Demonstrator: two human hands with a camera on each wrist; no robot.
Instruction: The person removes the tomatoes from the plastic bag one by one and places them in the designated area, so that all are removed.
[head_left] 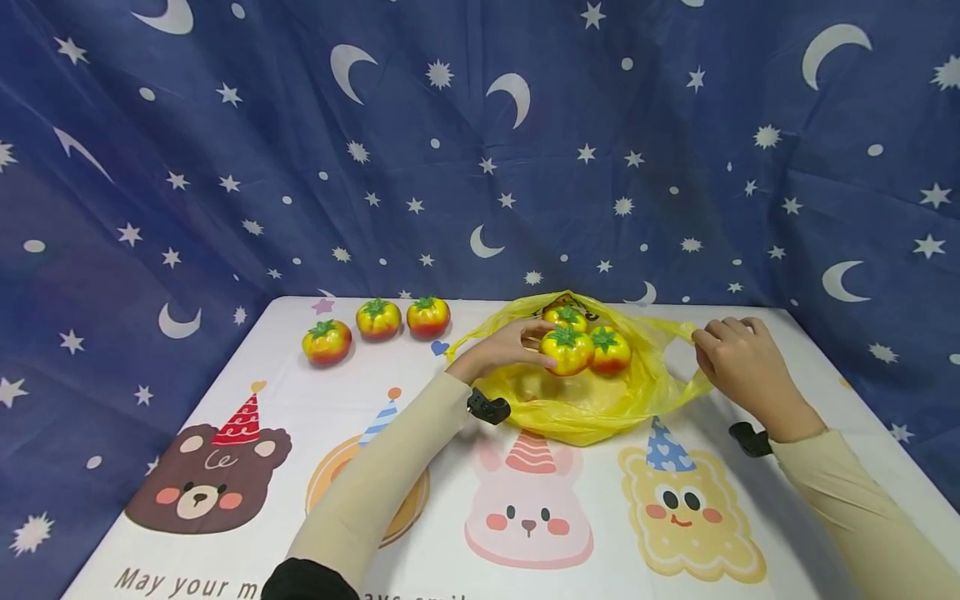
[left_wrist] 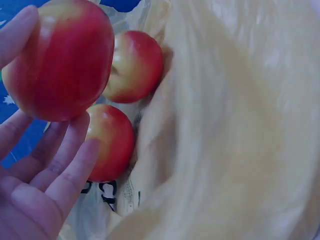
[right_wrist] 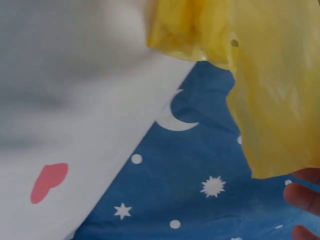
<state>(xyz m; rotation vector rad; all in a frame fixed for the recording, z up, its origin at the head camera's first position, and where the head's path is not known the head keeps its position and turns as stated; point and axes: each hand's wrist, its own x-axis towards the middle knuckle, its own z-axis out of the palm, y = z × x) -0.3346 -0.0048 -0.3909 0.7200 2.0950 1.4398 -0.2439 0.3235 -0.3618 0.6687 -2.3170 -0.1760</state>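
Note:
A yellow plastic bag (head_left: 577, 423) lies on the table with its mouth spread wide. My left hand (head_left: 512, 343) grips a red-and-yellow tomato (head_left: 567, 353) with a green leafy top, over the bag's opening. Two more tomatoes, one behind (head_left: 564, 316) and one to the right (head_left: 613, 353), sit inside the bag. In the left wrist view, thumb and fingers curl around the held tomato (left_wrist: 65, 62), with the other two beyond it. At the bag's right side, my right hand (head_left: 738, 362) pinches a handle and pulls it outward; the right wrist view shows the stretched plastic (right_wrist: 280, 95) beside the fingertips.
Three tomatoes stand at the back left of the table: a front one (head_left: 327, 342), a middle one (head_left: 378, 320) and a right one (head_left: 428, 317). The white tablecloth (head_left: 247, 358) has cartoon prints. A blue star-patterned curtain (head_left: 420, 167) hangs behind the table's far edge.

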